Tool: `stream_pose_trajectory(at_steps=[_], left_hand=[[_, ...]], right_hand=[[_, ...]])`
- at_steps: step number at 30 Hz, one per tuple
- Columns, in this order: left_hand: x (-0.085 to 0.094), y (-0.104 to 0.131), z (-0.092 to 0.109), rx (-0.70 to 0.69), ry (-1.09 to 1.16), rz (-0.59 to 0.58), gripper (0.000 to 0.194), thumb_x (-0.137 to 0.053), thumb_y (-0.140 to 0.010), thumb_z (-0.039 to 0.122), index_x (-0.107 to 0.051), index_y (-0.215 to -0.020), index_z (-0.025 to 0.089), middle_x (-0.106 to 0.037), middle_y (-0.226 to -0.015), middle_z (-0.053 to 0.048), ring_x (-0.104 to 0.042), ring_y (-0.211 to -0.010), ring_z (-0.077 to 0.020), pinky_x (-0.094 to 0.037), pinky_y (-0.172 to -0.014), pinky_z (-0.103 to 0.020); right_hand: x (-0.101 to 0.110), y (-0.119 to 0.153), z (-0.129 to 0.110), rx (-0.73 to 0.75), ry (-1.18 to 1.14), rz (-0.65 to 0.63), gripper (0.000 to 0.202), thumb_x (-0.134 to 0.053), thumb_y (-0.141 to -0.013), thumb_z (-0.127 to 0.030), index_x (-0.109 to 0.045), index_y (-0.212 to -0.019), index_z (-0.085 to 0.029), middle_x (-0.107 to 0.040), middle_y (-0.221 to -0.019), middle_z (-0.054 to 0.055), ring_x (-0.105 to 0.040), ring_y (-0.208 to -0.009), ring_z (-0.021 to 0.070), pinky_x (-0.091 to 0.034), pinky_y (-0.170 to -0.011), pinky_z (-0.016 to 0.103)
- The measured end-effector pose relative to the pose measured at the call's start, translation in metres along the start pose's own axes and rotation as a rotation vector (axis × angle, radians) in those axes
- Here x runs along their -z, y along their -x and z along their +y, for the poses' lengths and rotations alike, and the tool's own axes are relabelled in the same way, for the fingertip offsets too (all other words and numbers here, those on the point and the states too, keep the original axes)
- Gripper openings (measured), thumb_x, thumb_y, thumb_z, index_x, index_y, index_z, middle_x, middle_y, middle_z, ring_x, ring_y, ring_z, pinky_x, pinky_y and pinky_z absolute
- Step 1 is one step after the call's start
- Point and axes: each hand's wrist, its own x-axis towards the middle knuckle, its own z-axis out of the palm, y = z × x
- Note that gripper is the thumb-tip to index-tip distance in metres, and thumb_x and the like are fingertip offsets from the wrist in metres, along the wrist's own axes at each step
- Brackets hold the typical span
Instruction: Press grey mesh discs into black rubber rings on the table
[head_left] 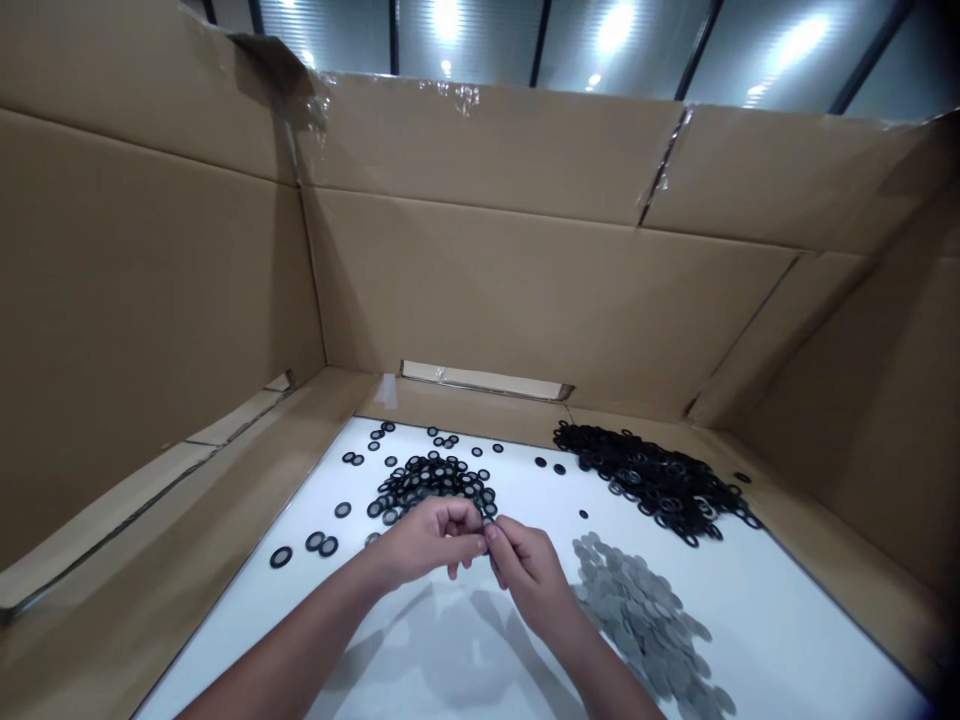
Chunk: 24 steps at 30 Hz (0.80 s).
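Fingertips and thumbs of both hands close in a pinch around one small piece (pixel 489 522) at the centre of the head view, the left hand (pixel 439 535) and the right hand (pixel 531 568) nearly touching; the fingers hide most of it, so whether it is one part or two cannot be told. It sits just in front of a heap of dark-rimmed discs (pixel 435 478), with strays spread toward the left of the frame. Right of centre lies a heap of black rings (pixel 656 485), and below that, beside the right forearm, a heap of grey discs (pixel 637 615). Judging from these, the step in hand looks like joining a disc and a ring between the fingertips; the next move seems to call for even thumb pressure and a level fit. As for room, the white surface (pixel 795 620) is bare along the lower right and between the forearms at lower centre, while the heaps crowd its upper half. Its left edge runs diagonally up from the lower left, near the outermost strays, and cardboard walls (pixel 480 270) enclose the left, top and right, well apart from both hands.
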Motion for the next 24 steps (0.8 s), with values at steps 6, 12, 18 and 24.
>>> stream_pose_trajectory(at_steps=[6, 12, 18, 24], left_hand=[[0.003, 0.003, 0.004, -0.045, 0.013, 0.006, 0.034, -0.077, -0.079, 0.040, -0.054, -0.073, 0.016, -0.052, -0.065, 0.004, -0.048, -0.059, -0.0094, -0.040, -0.054, -0.022], [0.004, 0.002, 0.005, -0.043, 0.078, -0.015, 0.035, -0.079, -0.077, 0.044, -0.060, -0.076, 0.014, -0.059, -0.065, 0.000, -0.055, -0.060, -0.0115, -0.045, -0.055, -0.023], [0.002, 0.002, 0.017, -0.104, 0.202, -0.020, 0.042, -0.082, -0.073, 0.049, -0.061, -0.080, 0.014, -0.064, -0.068, -0.003, -0.062, -0.063, -0.0146, -0.052, -0.055, -0.025], [0.001, 0.004, 0.070, -0.302, 0.249, -0.085, 0.035, -0.081, -0.079, 0.036, -0.069, -0.105, 0.016, -0.069, -0.080, -0.004, -0.070, -0.071, -0.0181, -0.059, -0.054, -0.026]], right_hand=[[0.001, 0.004, -0.003, 0.026, -0.052, 0.036, 0.048, -0.040, -0.101, -0.046, -0.037, -0.060, -0.022, -0.042, -0.051, -0.004, -0.036, -0.049, 0.0112, -0.030, -0.051, 0.026], [0.001, 0.004, 0.000, 0.050, -0.083, 0.052, 0.047, -0.039, -0.102, -0.047, -0.042, -0.062, -0.022, -0.045, -0.050, -0.004, -0.040, -0.048, 0.0117, -0.032, -0.051, 0.026], [0.009, -0.004, -0.015, 0.099, -0.105, 0.018, 0.044, -0.037, -0.104, -0.043, -0.050, -0.069, -0.020, -0.053, -0.055, -0.002, -0.047, -0.050, 0.0120, -0.036, -0.052, 0.025], [0.028, -0.024, -0.074, 0.279, 0.039, 0.011, 0.041, -0.039, -0.104, -0.038, -0.051, -0.069, -0.021, -0.055, -0.059, -0.001, -0.050, -0.052, 0.0121, -0.037, -0.052, 0.025]])
